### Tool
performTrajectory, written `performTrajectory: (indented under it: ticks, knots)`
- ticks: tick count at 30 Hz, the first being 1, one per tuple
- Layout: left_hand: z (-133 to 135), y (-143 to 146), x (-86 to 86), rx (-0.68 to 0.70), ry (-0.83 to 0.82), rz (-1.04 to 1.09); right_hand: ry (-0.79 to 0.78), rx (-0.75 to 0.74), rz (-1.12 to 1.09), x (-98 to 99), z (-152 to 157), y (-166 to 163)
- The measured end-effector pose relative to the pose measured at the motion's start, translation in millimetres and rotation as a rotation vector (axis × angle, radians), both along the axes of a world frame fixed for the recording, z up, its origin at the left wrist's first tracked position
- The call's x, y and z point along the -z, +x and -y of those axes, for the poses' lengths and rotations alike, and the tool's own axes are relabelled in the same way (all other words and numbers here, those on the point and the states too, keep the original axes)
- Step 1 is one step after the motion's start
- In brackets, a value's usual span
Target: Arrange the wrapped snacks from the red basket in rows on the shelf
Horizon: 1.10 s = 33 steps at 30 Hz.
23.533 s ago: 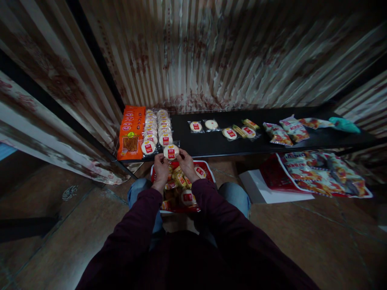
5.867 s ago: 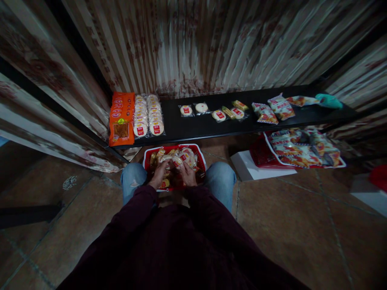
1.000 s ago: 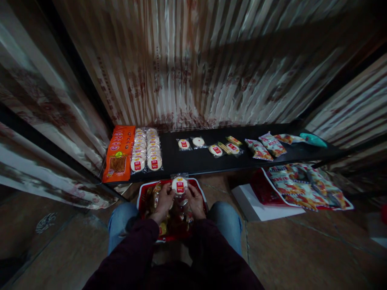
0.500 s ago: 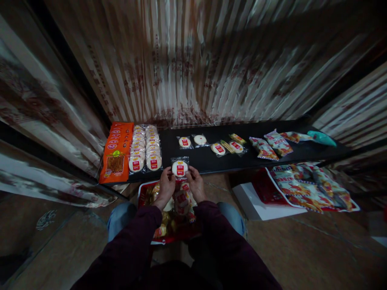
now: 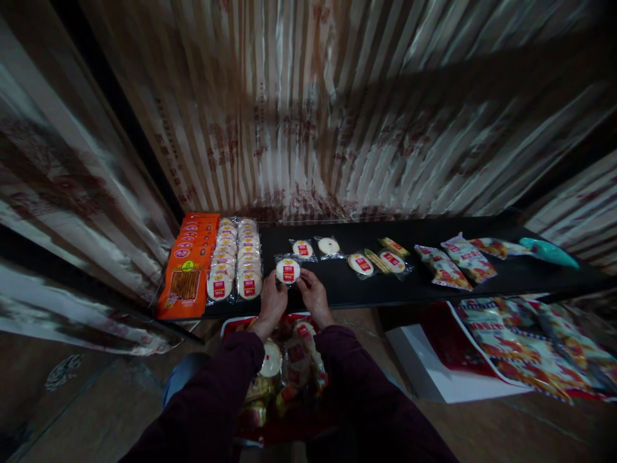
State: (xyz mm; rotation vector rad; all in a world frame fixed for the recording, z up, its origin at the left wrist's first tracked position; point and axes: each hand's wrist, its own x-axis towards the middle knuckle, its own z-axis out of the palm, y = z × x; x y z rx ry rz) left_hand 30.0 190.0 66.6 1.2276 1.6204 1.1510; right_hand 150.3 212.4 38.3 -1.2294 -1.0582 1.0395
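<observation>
Both my hands hold one round wrapped cake packet [image 5: 288,271] with a red label, pinched by its edges just above the black shelf [image 5: 434,289]. My left hand [image 5: 272,301] grips its left side and my right hand [image 5: 314,296] its right side, fingers closed. The packet sits right of two rows of the same cakes [image 5: 236,263], beside a stack of orange packets [image 5: 187,270]. Below my arms, on my lap, a red basket [image 5: 231,323] holds several more wrapped snacks.
Further right on the shelf lie loose cake packets [image 5: 359,263], striped snack bags [image 5: 457,263] and a teal object [image 5: 547,252]. Large printed bags [image 5: 520,334] on a white box [image 5: 434,379] rest on the floor at the right. A corrugated wall [image 5: 308,109] backs the shelf.
My two hands have lifted the cake packet out of the basket and carried it forward to the shelf, next to the second row. The view has tilted closer to the shelf.
</observation>
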Motion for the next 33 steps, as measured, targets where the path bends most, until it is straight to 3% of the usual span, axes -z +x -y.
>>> performTrajectory:
  ticks: [11, 19, 25, 33]
  knots:
    - [-41, 5, -24.7, -0.101, -0.077, -0.160, 0.017, 0.002, 0.041, -1.4, -41, -8]
    - [-69, 4, -37.1, -0.076, -0.077, -0.219, 0.023, 0.050, 0.280, -12.0, -73, -18]
    - [-92, 2, -33.0, -0.079, -0.083, -0.315, 0.046, 0.065, 0.301, -14.0, -98, -32]
    - [-131, 6, -13.6, -0.102, -0.010, -0.417, 0.047, 0.075, 0.316, -15.5, -133, -45]
